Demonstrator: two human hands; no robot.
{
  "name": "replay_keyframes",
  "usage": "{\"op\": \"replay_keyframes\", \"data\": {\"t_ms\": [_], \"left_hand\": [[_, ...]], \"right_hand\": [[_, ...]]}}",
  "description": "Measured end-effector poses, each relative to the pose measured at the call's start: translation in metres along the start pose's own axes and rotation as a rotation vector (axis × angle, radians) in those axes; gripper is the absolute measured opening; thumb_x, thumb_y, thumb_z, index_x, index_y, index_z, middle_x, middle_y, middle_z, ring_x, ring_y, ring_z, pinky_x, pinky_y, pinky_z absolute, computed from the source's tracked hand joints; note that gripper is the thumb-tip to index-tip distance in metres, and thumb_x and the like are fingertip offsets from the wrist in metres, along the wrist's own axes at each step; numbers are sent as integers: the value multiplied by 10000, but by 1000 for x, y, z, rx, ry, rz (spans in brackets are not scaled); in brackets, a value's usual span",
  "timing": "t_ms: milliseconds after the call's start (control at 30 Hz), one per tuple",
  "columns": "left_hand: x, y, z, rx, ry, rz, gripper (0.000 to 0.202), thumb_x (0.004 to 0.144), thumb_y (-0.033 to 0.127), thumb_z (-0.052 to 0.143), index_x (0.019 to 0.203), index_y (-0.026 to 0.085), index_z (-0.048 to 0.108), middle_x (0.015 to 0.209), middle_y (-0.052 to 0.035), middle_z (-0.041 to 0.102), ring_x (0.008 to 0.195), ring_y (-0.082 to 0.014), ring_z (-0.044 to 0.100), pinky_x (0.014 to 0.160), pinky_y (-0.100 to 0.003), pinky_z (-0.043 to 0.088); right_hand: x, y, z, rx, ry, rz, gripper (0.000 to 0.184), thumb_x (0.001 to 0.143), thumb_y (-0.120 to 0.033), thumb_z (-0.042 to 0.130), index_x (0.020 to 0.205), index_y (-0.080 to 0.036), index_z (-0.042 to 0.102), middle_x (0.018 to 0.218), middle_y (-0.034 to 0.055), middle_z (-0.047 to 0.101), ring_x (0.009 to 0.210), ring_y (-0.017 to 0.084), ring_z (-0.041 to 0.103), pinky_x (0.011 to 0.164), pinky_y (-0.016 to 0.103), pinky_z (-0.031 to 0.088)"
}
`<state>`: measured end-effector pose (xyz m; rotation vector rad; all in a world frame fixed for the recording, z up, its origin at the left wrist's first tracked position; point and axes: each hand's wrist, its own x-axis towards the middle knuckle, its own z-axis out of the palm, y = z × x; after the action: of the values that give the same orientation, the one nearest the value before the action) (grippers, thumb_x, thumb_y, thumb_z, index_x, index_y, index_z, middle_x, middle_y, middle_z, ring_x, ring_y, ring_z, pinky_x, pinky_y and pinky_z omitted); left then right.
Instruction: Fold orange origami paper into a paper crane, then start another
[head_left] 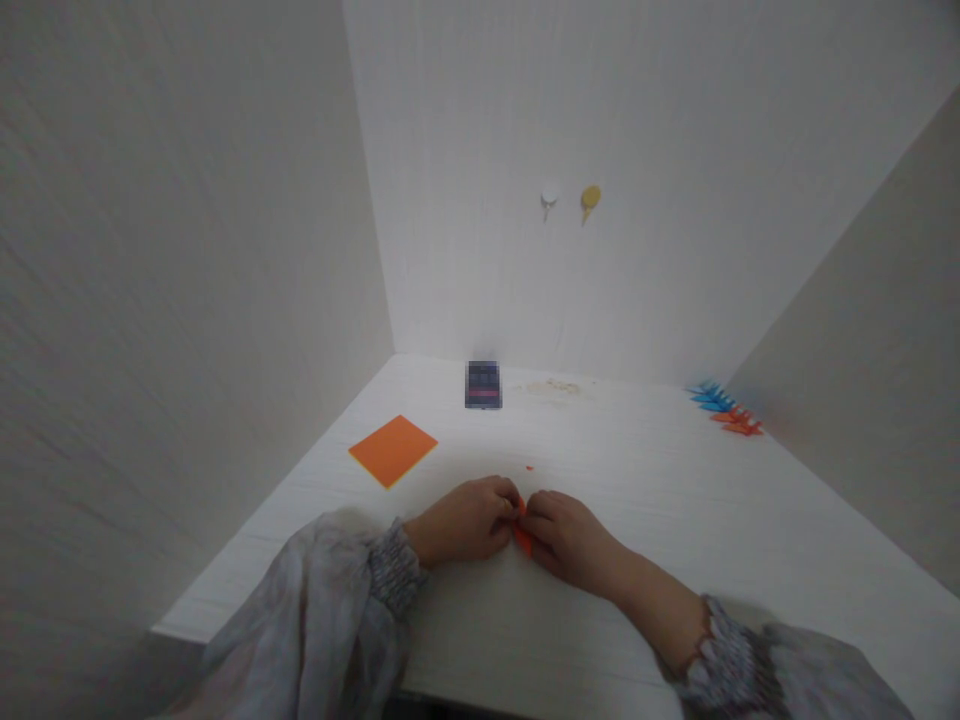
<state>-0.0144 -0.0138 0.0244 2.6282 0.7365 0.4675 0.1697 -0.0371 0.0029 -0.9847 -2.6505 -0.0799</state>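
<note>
My left hand and my right hand meet at the middle of the white table, fingers curled and pinching a small folded orange paper between them. Most of that paper is hidden by my fingers. A tiny orange scrap lies just beyond my hands. A stack of orange square paper sheets lies flat to the left, apart from my left hand.
A small dark object stands near the back wall. Several folded blue paper shapes and orange paper shapes lie in a row at the back right. Two hooks, white and yellow, are on the wall. Walls enclose three sides.
</note>
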Motion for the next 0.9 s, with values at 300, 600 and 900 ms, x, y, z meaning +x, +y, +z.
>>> {"op": "replay_keyframes", "data": {"t_ms": [300,600,900], "left_hand": [[-3,-3,-1,-49,-34,39,202,707,125,498,826,164,657,967,-68,570,871,-175,533,791,-276,424],[-2,-3,-4,-125,-47,42,209,721,150,521,877,178,658,989,-68,565,881,-171,536,807,-277,413],[0,-2,-2,-194,2,-39,168,757,257,528,789,164,665,908,-51,597,795,-147,557,753,-251,418]], "right_hand": [[-8,9,-9,196,-22,-10,188,825,-231,466,917,-187,624,816,62,580,759,164,518,682,277,412],[-7,15,0,267,33,4,184,831,-250,471,873,-180,636,814,66,588,765,160,524,686,279,427],[-2,13,4,409,44,160,190,840,-239,452,839,-187,635,791,43,592,771,155,531,732,302,396]]}}
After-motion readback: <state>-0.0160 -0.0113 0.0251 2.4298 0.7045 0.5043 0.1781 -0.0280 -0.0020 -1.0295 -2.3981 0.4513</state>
